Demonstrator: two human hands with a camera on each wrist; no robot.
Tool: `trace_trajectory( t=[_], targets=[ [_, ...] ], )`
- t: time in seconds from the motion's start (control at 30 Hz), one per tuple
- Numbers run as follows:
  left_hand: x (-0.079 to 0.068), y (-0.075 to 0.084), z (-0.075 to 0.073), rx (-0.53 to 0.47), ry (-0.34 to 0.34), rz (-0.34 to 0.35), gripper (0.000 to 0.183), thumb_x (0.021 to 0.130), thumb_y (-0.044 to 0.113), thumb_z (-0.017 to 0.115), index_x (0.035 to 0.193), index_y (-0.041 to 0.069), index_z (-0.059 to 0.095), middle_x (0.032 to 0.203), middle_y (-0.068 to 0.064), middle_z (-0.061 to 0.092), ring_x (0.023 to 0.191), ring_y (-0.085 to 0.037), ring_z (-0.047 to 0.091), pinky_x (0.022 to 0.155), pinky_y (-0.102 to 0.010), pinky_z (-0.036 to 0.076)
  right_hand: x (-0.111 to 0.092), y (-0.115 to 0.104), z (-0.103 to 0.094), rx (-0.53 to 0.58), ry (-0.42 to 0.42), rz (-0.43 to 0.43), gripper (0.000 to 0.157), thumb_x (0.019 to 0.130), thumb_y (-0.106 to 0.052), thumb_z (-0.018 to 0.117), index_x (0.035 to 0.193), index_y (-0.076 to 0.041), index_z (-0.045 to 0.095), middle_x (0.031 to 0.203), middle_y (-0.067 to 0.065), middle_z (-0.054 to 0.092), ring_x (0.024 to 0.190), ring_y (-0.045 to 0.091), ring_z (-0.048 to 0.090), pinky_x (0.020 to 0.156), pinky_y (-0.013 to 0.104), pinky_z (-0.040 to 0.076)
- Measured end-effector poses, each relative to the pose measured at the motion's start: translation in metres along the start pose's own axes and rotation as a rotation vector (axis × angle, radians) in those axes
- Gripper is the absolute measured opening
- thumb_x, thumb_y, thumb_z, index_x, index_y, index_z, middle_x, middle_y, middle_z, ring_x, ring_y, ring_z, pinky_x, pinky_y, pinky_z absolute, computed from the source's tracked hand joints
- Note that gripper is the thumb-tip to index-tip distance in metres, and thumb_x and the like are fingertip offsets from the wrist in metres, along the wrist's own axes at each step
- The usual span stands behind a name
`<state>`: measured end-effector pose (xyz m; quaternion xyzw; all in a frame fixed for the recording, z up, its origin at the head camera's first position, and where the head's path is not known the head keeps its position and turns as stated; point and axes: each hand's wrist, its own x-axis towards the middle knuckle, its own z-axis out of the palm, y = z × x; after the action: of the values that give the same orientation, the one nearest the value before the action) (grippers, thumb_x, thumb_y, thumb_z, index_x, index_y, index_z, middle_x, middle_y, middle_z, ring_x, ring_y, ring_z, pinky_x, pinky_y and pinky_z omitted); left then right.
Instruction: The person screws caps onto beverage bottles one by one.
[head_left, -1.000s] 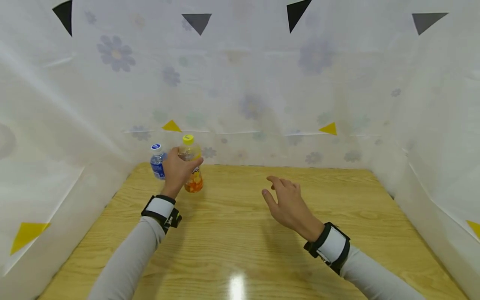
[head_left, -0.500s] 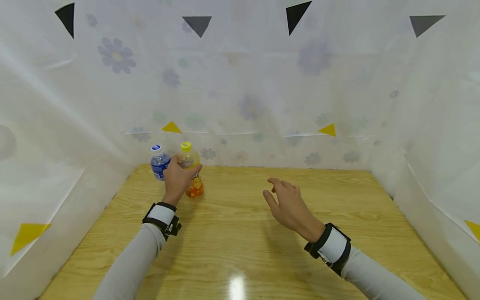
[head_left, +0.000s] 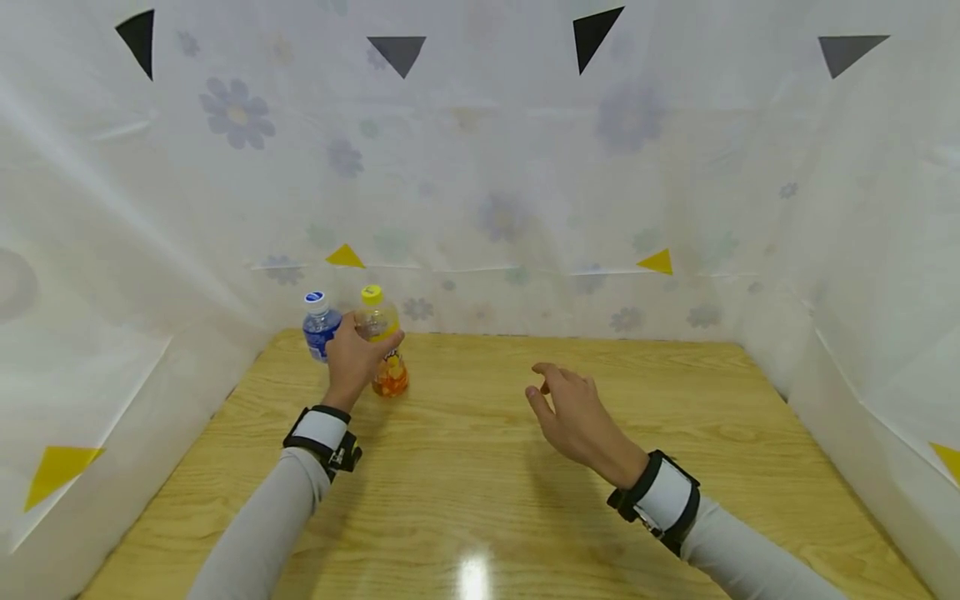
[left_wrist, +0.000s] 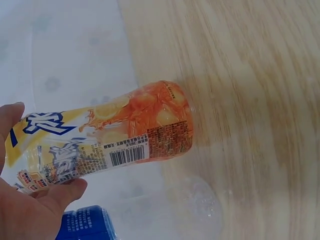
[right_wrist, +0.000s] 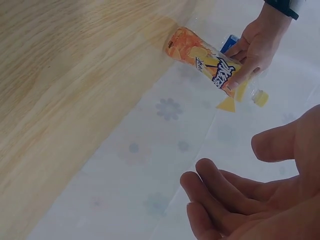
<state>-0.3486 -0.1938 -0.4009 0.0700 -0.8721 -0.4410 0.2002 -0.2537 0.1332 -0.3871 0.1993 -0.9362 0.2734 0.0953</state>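
Observation:
My left hand (head_left: 352, 360) grips a clear drink bottle with a yellow cap (head_left: 389, 379) around its upper part, thumb on the right side. Its orange and yellow label carries lemon pictures, and its base is down at the wooden tabletop in the left wrist view. Close on its left stands a smaller bottle with a white cap and blue label (head_left: 318, 327), partly behind my fingers. My right hand (head_left: 576, 417) hovers over the middle right of the table with nothing in it; the right wrist view shows its fingers (right_wrist: 220, 185) loosely bent and the thumb apart.
Both bottles are near the back left corner of the wooden table (head_left: 465, 467). White flowered sheeting (head_left: 495, 167) encloses the table at the back and both sides, with black, grey and yellow triangles on it.
My left hand has brought the yellow-capped bottle slightly down and toward me, then held still. The right hand stays in place, its fingers bending slightly more.

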Motion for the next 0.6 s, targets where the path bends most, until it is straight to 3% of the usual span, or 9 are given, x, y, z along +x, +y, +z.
trace_trajectory(
  t=[0.27,0.6],
  targets=[
    [-0.0008,-0.0008,0.0010,-0.043,0.028,0.015,0.079,0.085,0.041,0.081,0.142,-0.002,0.047,0.133,-0.025,0.060,0.120,-0.041,0.059,0.101,-0.056,0.050,-0.0006,0.0015,0.0021,-0.002,-0.016,-0.006,0.041,0.107,-0.023,0.050,0.141,0.001,0.053,0.105,0.010,0.067,0.103,0.031,0.064,0.101,0.059,0.038],
    [-0.0036,-0.0006,0.0001,-0.109,0.069,0.046,0.092,0.083,0.042,0.083,0.153,0.003,0.038,0.144,-0.028,0.053,0.128,-0.044,0.054,0.103,-0.058,0.047,-0.0018,0.0027,0.0020,0.000,-0.027,0.000,0.041,0.107,-0.024,0.051,0.139,0.001,0.054,0.102,0.010,0.068,0.096,0.029,0.064,0.101,0.060,0.038]
  ],
)
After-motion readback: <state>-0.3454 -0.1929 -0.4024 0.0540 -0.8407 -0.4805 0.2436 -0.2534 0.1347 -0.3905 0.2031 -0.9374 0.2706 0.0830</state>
